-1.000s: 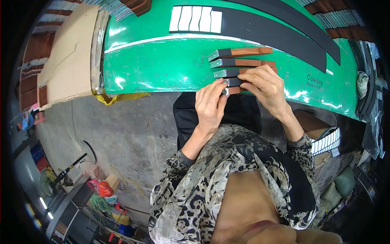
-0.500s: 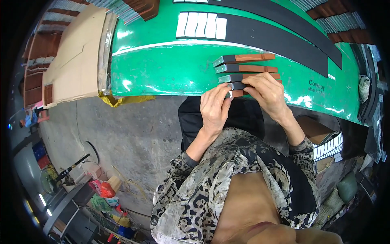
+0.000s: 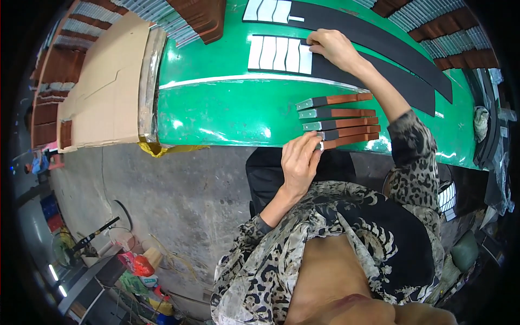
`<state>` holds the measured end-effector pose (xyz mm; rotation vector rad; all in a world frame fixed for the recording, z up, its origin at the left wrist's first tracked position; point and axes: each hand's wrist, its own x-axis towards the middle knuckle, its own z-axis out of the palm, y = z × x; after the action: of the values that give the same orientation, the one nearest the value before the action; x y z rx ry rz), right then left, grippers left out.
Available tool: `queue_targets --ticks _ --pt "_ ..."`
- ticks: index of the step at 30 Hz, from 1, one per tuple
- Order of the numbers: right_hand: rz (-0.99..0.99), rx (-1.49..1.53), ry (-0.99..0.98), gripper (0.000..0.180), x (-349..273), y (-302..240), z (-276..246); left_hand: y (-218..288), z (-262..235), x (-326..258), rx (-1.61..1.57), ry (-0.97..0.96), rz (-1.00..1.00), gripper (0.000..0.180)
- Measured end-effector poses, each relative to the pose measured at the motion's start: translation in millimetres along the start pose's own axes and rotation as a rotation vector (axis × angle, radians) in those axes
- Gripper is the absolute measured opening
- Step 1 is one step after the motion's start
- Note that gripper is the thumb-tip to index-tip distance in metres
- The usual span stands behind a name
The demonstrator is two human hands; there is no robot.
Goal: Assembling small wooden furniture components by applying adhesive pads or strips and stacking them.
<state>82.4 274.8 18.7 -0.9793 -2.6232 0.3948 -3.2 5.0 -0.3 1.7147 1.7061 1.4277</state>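
Note:
On the green table (image 3: pixel 216 108) lie several brown sticks with grey ends (image 3: pixel 346 115), side by side in a row. My left hand (image 3: pixel 299 161) is at the table's near edge, its fingertips closed on the grey end of the nearest stick (image 3: pixel 352 140). My right hand (image 3: pixel 335 49) is stretched far across the table. Its fingertips pinch the rightmost of several white strips (image 3: pixel 277 54), which lie on a long black curved band (image 3: pixel 403 81).
A second black band (image 3: pixel 352 24) with white strips lies farther back. Flat cardboard (image 3: pixel 103 92) covers the table's left end, with stacked brown pieces (image 3: pixel 203 19) behind it. Yellow plastic (image 3: pixel 157 147) hangs off the edge. Tools and clutter (image 3: pixel 135 265) sit on the concrete floor.
My right hand has left the row of brown sticks and reached away to the white strips. My left hand stays at the nearest stick's grey end.

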Motion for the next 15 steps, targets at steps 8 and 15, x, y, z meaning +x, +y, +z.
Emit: queue_targets --ticks 8,15 --pt "0.026 -0.183 -0.085 0.015 23 8 23 -7 -1 2 -0.047 0.002 0.016 0.037" --pt "-0.044 -0.347 0.025 0.014 12 14 31 -5 -2 3 -0.07 -0.003 0.003 0.036"
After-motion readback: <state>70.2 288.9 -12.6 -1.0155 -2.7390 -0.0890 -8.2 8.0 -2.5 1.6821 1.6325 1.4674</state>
